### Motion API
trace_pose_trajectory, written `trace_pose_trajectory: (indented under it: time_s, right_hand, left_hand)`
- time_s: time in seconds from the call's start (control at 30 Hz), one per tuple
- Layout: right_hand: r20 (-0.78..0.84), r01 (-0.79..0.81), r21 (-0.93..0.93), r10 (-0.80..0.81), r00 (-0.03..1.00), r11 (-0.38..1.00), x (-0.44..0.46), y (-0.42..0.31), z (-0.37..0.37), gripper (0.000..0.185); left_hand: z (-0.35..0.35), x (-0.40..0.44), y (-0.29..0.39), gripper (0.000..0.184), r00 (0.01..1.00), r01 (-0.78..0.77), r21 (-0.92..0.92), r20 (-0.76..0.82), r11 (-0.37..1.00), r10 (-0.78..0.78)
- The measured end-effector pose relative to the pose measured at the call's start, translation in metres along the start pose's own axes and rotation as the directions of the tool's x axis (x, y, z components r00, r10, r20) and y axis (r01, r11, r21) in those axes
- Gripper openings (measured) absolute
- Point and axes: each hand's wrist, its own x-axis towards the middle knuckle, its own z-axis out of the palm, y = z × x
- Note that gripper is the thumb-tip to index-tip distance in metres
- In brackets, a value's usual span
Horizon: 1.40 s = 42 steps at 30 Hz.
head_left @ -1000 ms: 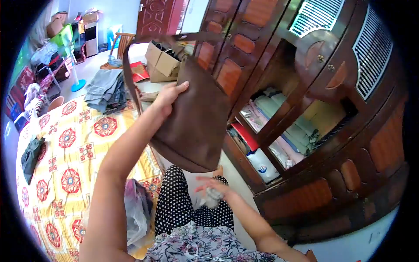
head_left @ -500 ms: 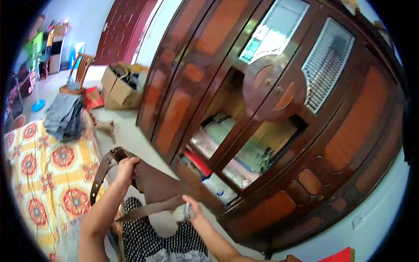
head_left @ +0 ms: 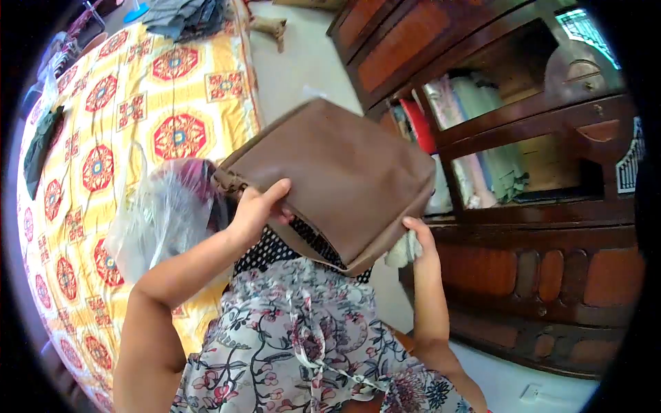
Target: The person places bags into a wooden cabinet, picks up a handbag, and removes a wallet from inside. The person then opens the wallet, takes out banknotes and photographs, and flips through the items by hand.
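A brown bag is held in front of me above my lap, its opening toward my body. My left hand grips the edge of the opening at the left, thumb on the outside. My right hand pinches the bag's lower right side and also has a pale crumpled cloth in it. Just left of the bag, a clear plastic bag with dark and purple contents sits on the bed's edge.
The bed with a patterned yellow sheet fills the left. Folded grey clothes and a dark garment lie on it. A dark wooden wardrobe with clothes on open shelves stands at the right.
The brown bag has been lifted and spread out, its broad side now facing up. Both hands have moved to its edges, and the view has tilted down toward my lap and the bed.
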Motion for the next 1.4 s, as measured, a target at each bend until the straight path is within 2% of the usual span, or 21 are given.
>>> trace_pose_trajectory:
  time_s: [0.07,0.1,0.13,0.17,0.2,0.23,0.27,0.33,0.37,0.43,0.47,0.53,0.57,0.6,0.63,0.67,0.73,0.87,1.07,1.2,1.4]
  right_hand:
    - [-0.221,-0.216,0.007,0.212,0.952,0.976,0.027,0.04,-0.017,0.028]
    - [-0.208,-0.27,-0.095,0.246,0.947,0.958,0.035,0.048,-0.017,0.024]
    - [-0.194,-0.311,-0.2,0.274,0.942,0.929,0.045,0.054,-0.017,0.021]
    - [-0.22,-0.366,-0.27,0.313,0.924,0.891,0.057,0.062,-0.027,0.016]
    - [-0.214,-0.372,-0.267,0.322,0.922,0.889,0.06,0.062,-0.021,0.016]
    - [-0.258,-0.313,-0.347,0.23,0.938,0.884,0.06,0.058,-0.01,0.014]
    - [-0.295,-0.256,-0.425,0.134,0.946,0.868,0.062,0.058,-0.003,0.013]
    - [-0.27,-0.29,-0.437,0.184,0.945,0.851,0.066,0.05,-0.004,0.015]
    - [-0.269,-0.288,-0.439,0.181,0.946,0.851,0.066,0.049,0.001,0.014]
    - [-0.276,-0.314,-0.428,0.208,0.938,0.847,0.064,0.049,0.004,0.014]
    - [-0.283,-0.348,-0.416,0.244,0.928,0.84,0.064,0.05,0.0,0.014]
    - [-0.253,-0.361,-0.333,0.286,0.924,0.871,0.065,0.064,-0.012,0.023]
    - [-0.185,-0.366,-0.246,0.327,0.927,0.897,0.062,0.068,-0.01,0.029]
    - [-0.168,-0.44,-0.191,0.412,0.896,0.878,0.054,0.067,-0.003,0.033]
    - [-0.136,-0.427,-0.162,0.408,0.903,0.89,0.051,0.077,0.0,0.034]
    - [-0.1,-0.41,-0.133,0.4,0.911,0.902,0.051,0.087,0.002,0.036]
    - [-0.119,-0.423,-0.168,0.407,0.905,0.891,0.052,0.1,-0.003,0.039]
    - [-0.171,-0.249,-0.151,0.223,0.96,0.957,0.051,0.082,-0.001,0.032]
    - [-0.18,0.025,-0.41,-0.108,0.978,0.912,0.051,0.021,-0.004,0.036]
    - [-0.178,0.063,-0.474,-0.166,0.97,0.878,0.061,-0.058,-0.028,0.039]
    - [-0.107,0.27,-0.628,-0.425,0.899,0.73,0.039,-0.158,-0.002,0.036]
  left_hand:
    - [-0.03,-0.009,-0.034,0.029,0.924,0.378,-0.008,0.06,0.926,-0.377]
    - [-0.034,-0.022,-0.035,0.026,0.881,0.443,0.14,0.113,0.885,-0.459]
    - [-0.038,-0.032,-0.032,0.024,0.827,0.484,0.287,0.159,0.827,-0.539]
    - [-0.043,-0.037,-0.03,0.022,0.813,0.34,0.535,0.245,0.773,-0.528]
    - [-0.044,-0.037,-0.026,0.022,0.813,0.349,0.535,0.235,0.77,-0.532]
    - [-0.046,-0.032,-0.019,0.023,0.966,0.05,0.587,0.178,0.808,-0.189]
    - [-0.049,-0.026,-0.011,0.024,0.971,-0.238,0.65,0.147,0.722,0.188]
    - [-0.049,0.003,0.015,0.03,0.866,-0.288,0.838,0.021,0.463,0.5]
    - [-0.057,0.022,0.013,0.03,0.865,-0.293,0.842,0.032,0.453,0.5]
    - [-0.075,0.072,-0.015,0.038,0.846,-0.092,0.972,-0.037,0.215,0.532]
    - [-0.08,0.087,-0.021,0.052,0.918,0.013,0.955,-0.129,0.298,0.374]
    - [-0.084,0.102,-0.02,0.052,0.956,0.156,0.896,-0.242,0.416,0.162]
    - [-0.085,0.108,-0.017,0.052,0.958,0.139,0.898,-0.228,0.418,0.171]
    - [-0.083,0.106,-0.013,0.052,0.971,0.202,0.783,-0.237,0.588,-0.018]
    - [-0.083,0.104,-0.011,0.051,0.957,0.291,0.637,-0.206,0.714,-0.205]
    - [-0.088,0.105,-0.011,0.051,0.959,0.284,0.642,-0.201,0.712,-0.201]
    - [-0.097,0.106,-0.011,0.047,0.887,0.414,0.383,0.035,0.826,-0.461]
    - [-0.074,0.071,0.001,0.047,0.909,0.283,0.382,0.187,0.88,-0.373]
    - [-0.036,0.079,0.028,0.04,0.891,0.438,0.292,-0.013,0.85,-0.454]
    - [-0.004,0.13,0.073,0.034,0.855,0.414,0.109,0.294,0.904,-0.427]
    - [0.038,0.179,0.129,0.033,0.86,0.225,0.213,0.416,0.951,-0.296]
